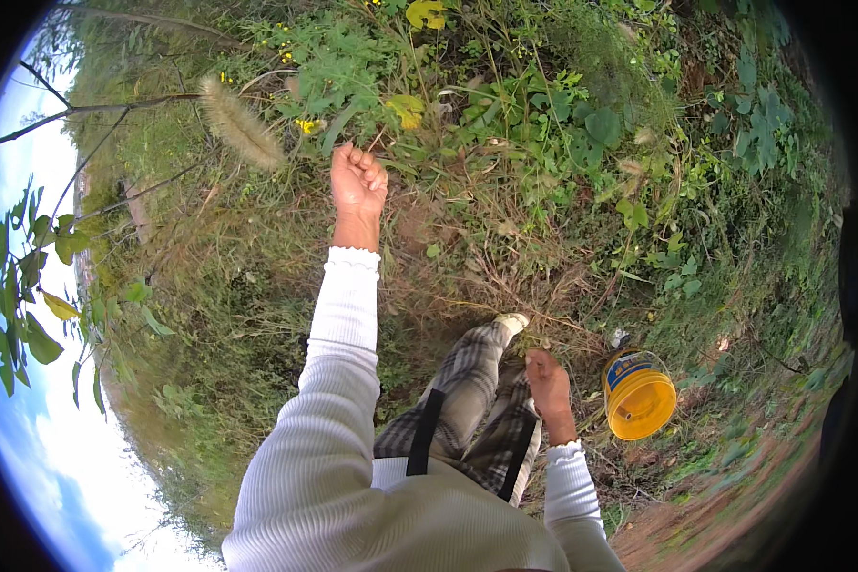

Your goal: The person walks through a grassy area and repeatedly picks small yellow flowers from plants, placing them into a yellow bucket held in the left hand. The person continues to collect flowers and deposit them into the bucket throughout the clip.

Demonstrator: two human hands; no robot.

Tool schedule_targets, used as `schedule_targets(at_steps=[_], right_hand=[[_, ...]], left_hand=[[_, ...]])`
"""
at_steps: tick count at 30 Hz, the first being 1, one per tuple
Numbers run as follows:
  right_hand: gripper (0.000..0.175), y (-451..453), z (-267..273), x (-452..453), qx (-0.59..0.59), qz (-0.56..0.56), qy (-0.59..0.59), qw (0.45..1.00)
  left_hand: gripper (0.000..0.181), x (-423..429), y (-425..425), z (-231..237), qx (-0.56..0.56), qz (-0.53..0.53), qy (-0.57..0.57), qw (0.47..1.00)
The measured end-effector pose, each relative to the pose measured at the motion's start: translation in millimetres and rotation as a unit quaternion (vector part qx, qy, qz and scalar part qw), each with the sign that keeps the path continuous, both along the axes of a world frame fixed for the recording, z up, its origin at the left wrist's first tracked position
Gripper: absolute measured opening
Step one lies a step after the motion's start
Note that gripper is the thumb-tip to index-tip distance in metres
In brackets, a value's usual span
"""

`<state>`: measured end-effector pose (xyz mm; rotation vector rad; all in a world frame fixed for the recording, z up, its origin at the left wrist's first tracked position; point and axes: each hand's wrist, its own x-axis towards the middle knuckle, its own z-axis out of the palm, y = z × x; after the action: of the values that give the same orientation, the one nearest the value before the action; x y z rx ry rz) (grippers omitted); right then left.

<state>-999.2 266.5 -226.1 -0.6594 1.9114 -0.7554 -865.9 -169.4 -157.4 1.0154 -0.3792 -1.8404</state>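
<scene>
My left hand (359, 180) reaches out at the end of a white ribbed sleeve, its fingers curled towards the palm. Just beyond it are a long green leaf (337, 130) and small yellow flowers (307, 126). Whether a stem is caught in its fingers I cannot tell. Lower down, my right hand (548, 386) hangs in front of my checked trousers (465, 386) with its fingers bent. What lies inside those fingers is hidden. To its right a yellow plastic bucket (640, 400) with a blue label is on the ground, its mouth towards me and a small object (623, 412) inside.
Dense weeds, vines (550, 129) and dry grass (493, 250) cover the ground ahead. A fuzzy foxtail seed head (242, 123) and a thin bare branch (136, 105) stick out on the left. A leafy branch (25, 314) stands against the sky. My pale shoe (513, 322) rests among dry stalks.
</scene>
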Motion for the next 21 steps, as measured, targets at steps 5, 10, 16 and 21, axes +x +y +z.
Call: schedule_targets(at_steps=[5,10,16,21], right_hand=[[0.021,-10,11,-7,0.011,0.013,-0.012,1.000],[0.021,-14,21,-14,0.026,0.034,0.002,0.999],[0.022,-22,27,-22,0.023,0.061,0.034,0.997],[0.022,-26,35,-24,0.025,0.055,0.021,0.998]], left_hand=[[0.026,0,-34,-20,0.045,-0.005,0.099,0.994],[0.030,-29,-90,-12,0.060,0.046,0.125,0.989],[0.037,-37,-117,-16,-0.002,0.044,0.205,0.978],[0.026,-40,-113,-11,0.005,0.079,0.185,0.979]])
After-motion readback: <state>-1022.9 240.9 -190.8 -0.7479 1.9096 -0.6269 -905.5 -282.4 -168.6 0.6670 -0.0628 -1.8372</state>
